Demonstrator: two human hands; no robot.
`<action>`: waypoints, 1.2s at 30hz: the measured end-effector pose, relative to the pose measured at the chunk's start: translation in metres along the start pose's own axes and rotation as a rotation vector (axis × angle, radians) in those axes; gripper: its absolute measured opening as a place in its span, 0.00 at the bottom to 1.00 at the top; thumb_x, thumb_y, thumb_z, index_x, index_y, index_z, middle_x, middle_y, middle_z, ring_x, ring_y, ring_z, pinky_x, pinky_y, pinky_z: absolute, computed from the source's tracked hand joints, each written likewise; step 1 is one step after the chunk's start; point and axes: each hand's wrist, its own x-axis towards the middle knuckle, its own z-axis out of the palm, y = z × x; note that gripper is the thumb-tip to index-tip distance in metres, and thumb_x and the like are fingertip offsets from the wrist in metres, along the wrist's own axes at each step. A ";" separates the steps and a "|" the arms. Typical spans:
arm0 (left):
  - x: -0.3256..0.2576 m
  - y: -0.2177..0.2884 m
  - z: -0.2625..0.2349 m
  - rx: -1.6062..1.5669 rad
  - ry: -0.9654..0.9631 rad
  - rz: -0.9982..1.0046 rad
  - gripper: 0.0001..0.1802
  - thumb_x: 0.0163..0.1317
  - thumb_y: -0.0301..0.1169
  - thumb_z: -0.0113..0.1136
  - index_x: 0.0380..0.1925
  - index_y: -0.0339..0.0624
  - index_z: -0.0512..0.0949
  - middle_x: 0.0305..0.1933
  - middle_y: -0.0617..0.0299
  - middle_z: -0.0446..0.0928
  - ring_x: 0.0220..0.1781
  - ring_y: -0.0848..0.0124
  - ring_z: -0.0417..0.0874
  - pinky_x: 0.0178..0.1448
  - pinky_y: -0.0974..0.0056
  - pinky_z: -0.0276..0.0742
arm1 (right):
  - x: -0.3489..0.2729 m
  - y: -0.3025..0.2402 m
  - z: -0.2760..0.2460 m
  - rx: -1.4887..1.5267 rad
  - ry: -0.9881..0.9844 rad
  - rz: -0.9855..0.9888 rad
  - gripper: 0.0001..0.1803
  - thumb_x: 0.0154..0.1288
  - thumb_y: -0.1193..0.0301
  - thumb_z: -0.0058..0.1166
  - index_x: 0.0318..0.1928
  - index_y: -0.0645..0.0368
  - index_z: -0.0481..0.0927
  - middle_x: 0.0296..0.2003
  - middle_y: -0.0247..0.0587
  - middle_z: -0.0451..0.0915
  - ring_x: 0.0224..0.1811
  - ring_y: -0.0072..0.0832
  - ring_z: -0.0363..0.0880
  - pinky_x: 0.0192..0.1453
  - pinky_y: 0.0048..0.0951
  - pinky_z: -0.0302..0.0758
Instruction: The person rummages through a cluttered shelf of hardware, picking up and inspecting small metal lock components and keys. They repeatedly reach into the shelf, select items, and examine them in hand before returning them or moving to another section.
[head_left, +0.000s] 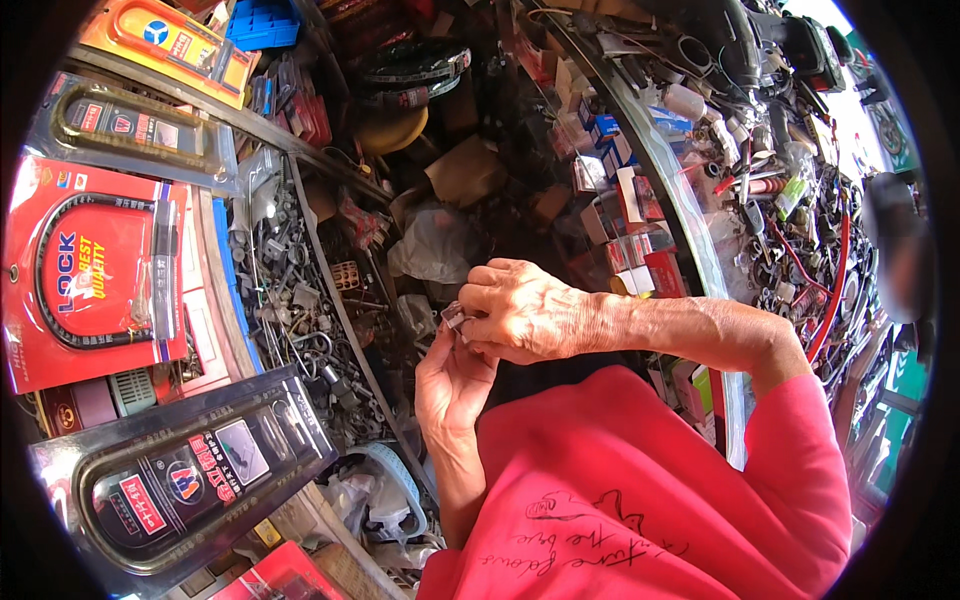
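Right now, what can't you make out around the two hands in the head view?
- Small metal part: mostly covered by the right hand and the left hand; its kind is unclear.
- Grip: fingers overlap, so which hand pinches the part cannot be told.
- Bin of metal hardware: pieces too small and bent by the fisheye to name.
- Packaged cable lock: cut off by the dark rim.

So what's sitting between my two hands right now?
In the head view, a small metal part sits between the left hand and right hand, pinched by fingertips of both.
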 end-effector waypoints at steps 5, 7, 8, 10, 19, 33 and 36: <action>0.000 0.002 -0.002 0.044 -0.003 0.029 0.15 0.59 0.25 0.51 0.47 0.36 0.70 0.50 0.58 0.74 0.51 0.68 0.74 0.55 0.61 0.69 | 0.001 -0.001 0.000 -0.041 -0.013 0.001 0.12 0.36 0.67 0.60 0.24 0.57 0.76 0.39 0.39 0.72 0.41 0.34 0.70 0.47 0.36 0.67; -0.002 0.002 -0.001 0.033 -0.009 0.022 0.16 0.59 0.25 0.51 0.48 0.36 0.70 0.50 0.58 0.74 0.51 0.68 0.74 0.56 0.61 0.68 | 0.003 -0.003 -0.004 -0.048 0.014 -0.025 0.13 0.36 0.67 0.60 0.25 0.59 0.76 0.41 0.42 0.72 0.43 0.35 0.71 0.51 0.37 0.67; -0.003 0.002 -0.001 0.027 -0.011 0.019 0.16 0.60 0.25 0.51 0.49 0.36 0.69 0.50 0.58 0.74 0.52 0.67 0.74 0.57 0.61 0.68 | 0.004 -0.003 -0.005 -0.051 0.028 -0.038 0.13 0.36 0.68 0.60 0.26 0.59 0.76 0.43 0.44 0.72 0.44 0.36 0.72 0.53 0.38 0.66; -0.001 0.002 -0.009 0.052 -0.052 0.010 0.16 0.60 0.26 0.50 0.49 0.36 0.69 0.51 0.57 0.73 0.52 0.67 0.73 0.58 0.60 0.66 | -0.005 0.003 0.011 -0.016 -0.031 -0.043 0.14 0.36 0.68 0.60 0.27 0.61 0.76 0.44 0.46 0.72 0.44 0.38 0.73 0.54 0.39 0.66; -0.002 0.000 0.002 -0.076 -0.085 0.010 0.26 0.65 0.39 0.46 0.56 0.34 0.59 0.60 0.51 0.62 0.61 0.63 0.65 0.63 0.55 0.60 | -0.006 -0.002 0.012 -0.036 0.034 -0.073 0.13 0.36 0.70 0.58 0.25 0.63 0.75 0.41 0.47 0.73 0.39 0.36 0.75 0.48 0.38 0.71; -0.009 -0.005 0.015 -0.051 -0.198 0.002 0.31 0.65 0.48 0.41 0.58 0.34 0.58 0.61 0.52 0.61 0.63 0.64 0.63 0.66 0.56 0.56 | -0.003 -0.007 0.006 -0.044 0.135 -0.143 0.14 0.36 0.70 0.56 0.27 0.64 0.75 0.46 0.51 0.72 0.43 0.37 0.75 0.47 0.37 0.72; -0.008 -0.005 0.016 -0.094 -0.163 0.025 0.31 0.65 0.48 0.42 0.59 0.33 0.56 0.63 0.51 0.59 0.64 0.64 0.61 0.67 0.57 0.55 | -0.007 -0.004 0.014 -0.083 0.034 -0.122 0.14 0.36 0.70 0.57 0.26 0.65 0.75 0.47 0.53 0.71 0.43 0.38 0.75 0.47 0.37 0.72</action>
